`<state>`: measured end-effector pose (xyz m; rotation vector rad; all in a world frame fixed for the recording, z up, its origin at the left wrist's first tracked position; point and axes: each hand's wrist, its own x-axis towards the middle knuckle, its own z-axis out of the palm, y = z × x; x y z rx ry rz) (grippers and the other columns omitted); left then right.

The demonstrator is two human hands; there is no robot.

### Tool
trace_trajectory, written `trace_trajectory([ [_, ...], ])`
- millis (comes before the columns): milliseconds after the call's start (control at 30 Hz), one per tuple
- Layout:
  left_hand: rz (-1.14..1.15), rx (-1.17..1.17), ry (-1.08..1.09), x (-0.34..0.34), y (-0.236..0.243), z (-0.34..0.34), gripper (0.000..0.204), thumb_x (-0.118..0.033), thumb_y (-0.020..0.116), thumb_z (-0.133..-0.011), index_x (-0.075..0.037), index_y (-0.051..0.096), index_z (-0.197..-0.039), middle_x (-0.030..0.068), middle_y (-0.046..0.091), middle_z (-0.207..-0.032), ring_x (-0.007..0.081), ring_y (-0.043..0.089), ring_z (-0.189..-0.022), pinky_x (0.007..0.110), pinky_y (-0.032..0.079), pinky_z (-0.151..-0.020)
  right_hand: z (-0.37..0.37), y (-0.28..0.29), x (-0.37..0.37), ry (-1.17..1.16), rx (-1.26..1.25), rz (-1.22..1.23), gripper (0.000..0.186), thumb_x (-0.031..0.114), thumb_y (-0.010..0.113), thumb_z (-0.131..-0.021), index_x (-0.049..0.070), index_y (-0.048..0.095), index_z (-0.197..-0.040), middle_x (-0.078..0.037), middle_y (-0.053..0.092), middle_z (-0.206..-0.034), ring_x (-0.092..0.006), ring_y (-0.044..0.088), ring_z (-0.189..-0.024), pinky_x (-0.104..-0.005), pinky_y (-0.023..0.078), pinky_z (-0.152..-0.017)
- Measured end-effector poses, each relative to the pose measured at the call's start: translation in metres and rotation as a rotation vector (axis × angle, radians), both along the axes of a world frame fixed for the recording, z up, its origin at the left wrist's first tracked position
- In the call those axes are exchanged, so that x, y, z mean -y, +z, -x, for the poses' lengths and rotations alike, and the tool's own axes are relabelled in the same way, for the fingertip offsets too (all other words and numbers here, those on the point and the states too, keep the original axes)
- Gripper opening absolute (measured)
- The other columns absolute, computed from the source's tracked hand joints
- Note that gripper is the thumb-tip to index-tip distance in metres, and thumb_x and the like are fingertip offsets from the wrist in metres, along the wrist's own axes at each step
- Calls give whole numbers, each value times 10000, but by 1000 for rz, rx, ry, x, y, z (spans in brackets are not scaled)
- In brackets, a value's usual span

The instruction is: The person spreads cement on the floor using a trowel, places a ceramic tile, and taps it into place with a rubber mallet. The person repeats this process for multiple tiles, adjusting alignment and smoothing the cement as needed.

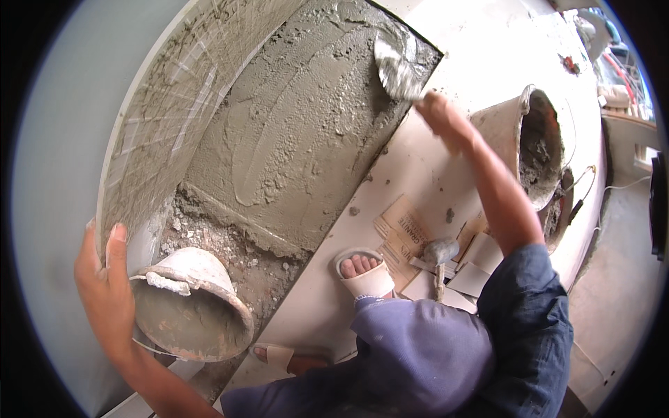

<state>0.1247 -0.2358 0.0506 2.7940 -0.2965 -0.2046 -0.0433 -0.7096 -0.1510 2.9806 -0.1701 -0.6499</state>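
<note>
My left hand [104,279] grips the near edge of a large tile [164,115], which stands on its side at the left. Its face toward the floor bed is smeared with grey mortar over a pattern of pale lines. At the far right end of the wet mortar bed [293,118], my right hand [442,118] is closed around the handle of a trowel [397,70]. The trowel's wet blade, slightly blurred, rests on or just over the mortar; contact is hard to tell. Below the tile's near end, a tilted bucket [202,265] contains grey slurry.
Pale laid flooring [327,258] runs along the bed's right edge, under my sandalled feet. A mallet [440,252] lies among tile offcuts and cardboard [401,230]. Mortar-caked buckets [498,125] stand at the right. Rough rubble [209,233] borders the bed's near end.
</note>
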Motion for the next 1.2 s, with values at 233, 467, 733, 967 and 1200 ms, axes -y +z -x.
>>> trace_trajectory([
  [233,73,-110,47,-8,3,-1,562,-339,617,-949,92,526,-1297,262,579,-1251,331,540,-1187,385,373,-1040,8,4,-16,-1060,182,-702,434,398,500,-979,-31,561,-952,-92,578,-708,-155,581,-550,-337,510,-490],
  [467,-90,-18,91,-2,2,1,530,-316,616,-952,88,537,-1285,252,603,-1206,314,562,-1146,363,392,-1016,-151,-49,-32,-662,269,-742,353,303,483,-936,-16,601,-845,-111,604,-680,-186,623,-594,-329,521,-507],
  [733,138,-70,-68,6,7,3,360,-243,595,-956,64,608,-1144,131,671,-944,172,580,-879,304,450,-845,-104,-39,-109,515,219,31,114,149,541,-876,91,637,-897,-39,638,-734,-189,655,-652,-307,546,-575],
  [967,201,-82,-71,15,7,5,350,-226,591,-957,65,612,-1150,117,678,-959,151,585,-894,294,449,-859,-52,-30,-259,174,-111,-410,295,192,275,-1011,35,515,-947,6,570,-621,-126,534,-477,-265,479,-386],
  [1200,60,6,-48,10,5,3,470,-307,607,-954,84,583,-1213,150,689,-1028,177,616,-957,303,448,-898,-34,-38,-128,93,-63,4,242,281,440,-1020,43,482,-1036,-76,586,-688,-123,545,-502,-297,436,-351],
])
